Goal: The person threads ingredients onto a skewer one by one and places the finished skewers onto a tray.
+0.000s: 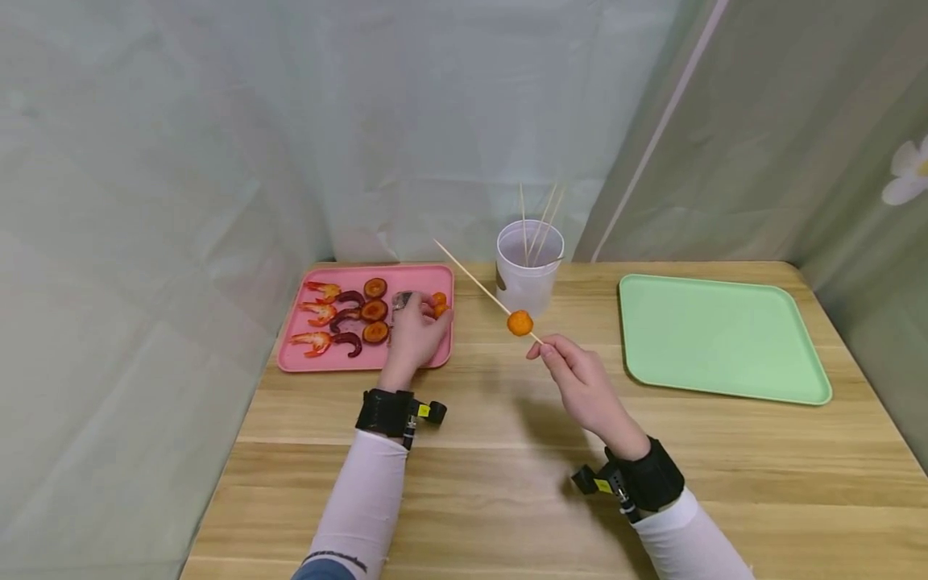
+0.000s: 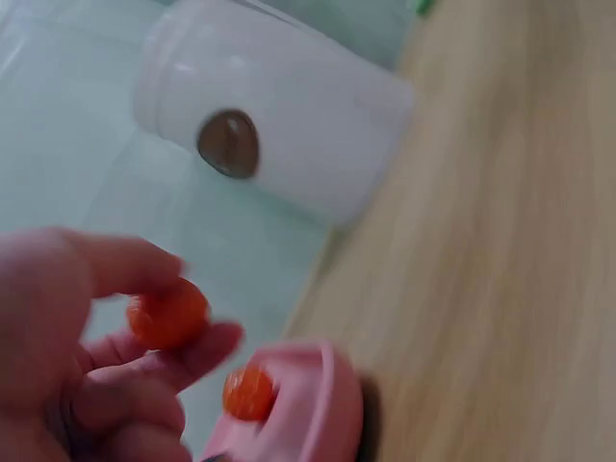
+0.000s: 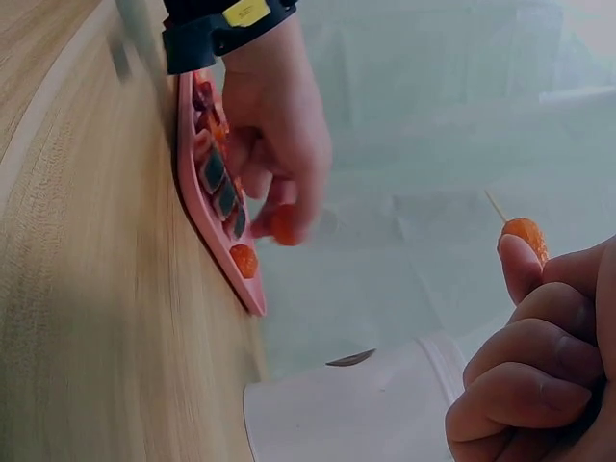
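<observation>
My left hand is over the right part of the pink tray, pinching an orange ball between thumb and fingers. In the left wrist view the held ball is above the tray; another orange ball lies in the tray's corner. My right hand pinches a thin wooden skewer near its lower end. One orange ball is threaded on it just past the fingertips, and the bare pointed end slants up to the left.
On the tray lie shrimp pieces, dark curled pieces and round brown slices; silvery-dark pieces are partly behind the left hand. A white cup with several skewers stands at the back. A green tray lies to the right.
</observation>
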Demonstrator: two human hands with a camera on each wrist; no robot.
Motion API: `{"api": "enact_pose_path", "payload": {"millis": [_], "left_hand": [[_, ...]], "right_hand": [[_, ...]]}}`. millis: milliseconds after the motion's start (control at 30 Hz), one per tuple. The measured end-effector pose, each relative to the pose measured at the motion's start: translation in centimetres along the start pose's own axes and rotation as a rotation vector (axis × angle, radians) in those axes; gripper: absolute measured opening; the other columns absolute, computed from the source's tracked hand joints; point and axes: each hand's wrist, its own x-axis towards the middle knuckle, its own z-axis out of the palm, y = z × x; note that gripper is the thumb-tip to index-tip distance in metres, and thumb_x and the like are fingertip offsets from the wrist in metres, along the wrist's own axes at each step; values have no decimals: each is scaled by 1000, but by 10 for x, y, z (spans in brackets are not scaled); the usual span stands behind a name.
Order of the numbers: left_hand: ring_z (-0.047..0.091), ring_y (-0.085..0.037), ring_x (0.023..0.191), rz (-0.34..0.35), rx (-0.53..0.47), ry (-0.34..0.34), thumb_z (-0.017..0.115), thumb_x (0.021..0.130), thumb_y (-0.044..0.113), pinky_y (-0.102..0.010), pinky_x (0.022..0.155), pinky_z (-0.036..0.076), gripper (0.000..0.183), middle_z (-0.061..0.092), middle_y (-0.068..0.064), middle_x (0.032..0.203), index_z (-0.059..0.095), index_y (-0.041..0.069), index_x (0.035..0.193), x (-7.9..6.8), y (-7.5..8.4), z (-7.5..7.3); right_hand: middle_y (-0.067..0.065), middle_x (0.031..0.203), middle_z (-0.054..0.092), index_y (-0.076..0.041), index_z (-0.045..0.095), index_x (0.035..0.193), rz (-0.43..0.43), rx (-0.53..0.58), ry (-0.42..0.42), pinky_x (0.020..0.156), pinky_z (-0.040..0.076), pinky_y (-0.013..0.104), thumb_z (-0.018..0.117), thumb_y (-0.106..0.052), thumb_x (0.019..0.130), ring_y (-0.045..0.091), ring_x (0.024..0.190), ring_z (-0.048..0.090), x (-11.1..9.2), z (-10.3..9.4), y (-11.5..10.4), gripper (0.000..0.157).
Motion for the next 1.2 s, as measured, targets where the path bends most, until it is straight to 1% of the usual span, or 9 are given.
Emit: {"api": "enact_pose_path", "payload": {"millis": [100,267,433,533,667,800,900,1100,1200], "left_hand": [[61,-22,78,-38,-258,-73,67,106,26,-29,67,49,38,67,-18,103,55,1,132,0,6,0],[37,-13,55,-67,-686,-204,56,112,23,-24,49,30,37,57,-12,93,50,-2,139,-2,12,-2],[24,-12,54,-32,-1043,-351,40,116,18,-27,49,16,31,39,-3,87,46,-3,137,-3,15,-6],[20,-15,56,-37,-1202,-406,34,117,18,-28,52,12,21,33,-2,87,47,5,125,-3,16,-9],[19,-15,56,-52,-1321,-409,30,118,21,-27,52,11,19,31,-1,84,45,15,108,-2,16,-13],[18,-14,55,-79,-1434,-391,25,117,24,-27,51,11,26,28,2,79,45,16,103,-2,15,-16],[19,-13,56,-95,-1515,-386,22,115,28,-26,52,10,30,28,3,79,47,16,105,-1,13,-18],[14,-14,58,-47,-1579,-383,17,117,29,-26,52,8,35,23,1,80,47,14,105,-2,15,-24],[11,-14,58,-25,-1606,-382,16,118,30,-25,52,7,39,20,1,80,48,13,103,-3,15,-28]], "right_hand": [[-5,70,39,-12,73,109,6,-3,-5,68,36,34,50,-17,115,17,66,39,0,0,0,24],[-5,71,39,-12,73,110,24,-5,-18,70,38,34,50,-18,115,17,67,41,0,1,0,24],[-5,71,39,-11,73,110,28,-2,-26,70,38,35,50,-18,115,17,67,41,-1,2,1,25],[-6,70,38,-11,73,110,30,-3,-30,70,37,35,50,-18,115,17,67,40,-1,1,1,24],[-6,70,37,-12,73,110,34,-11,-38,71,37,35,50,-18,115,17,67,39,-1,1,2,25],[-7,69,37,-12,73,110,35,-15,-51,71,38,35,49,-18,115,16,67,38,0,2,3,25],[-7,70,37,-12,73,110,33,-15,-63,72,38,35,50,-18,115,15,66,38,0,2,1,25],[-7,70,38,-13,73,109,35,-27,-85,71,38,35,50,-18,115,14,66,38,-1,3,-1,25],[-8,70,37,-14,73,109,39,-38,-124,69,38,34,50,-19,115,13,66,37,-1,3,-1,25]]}}
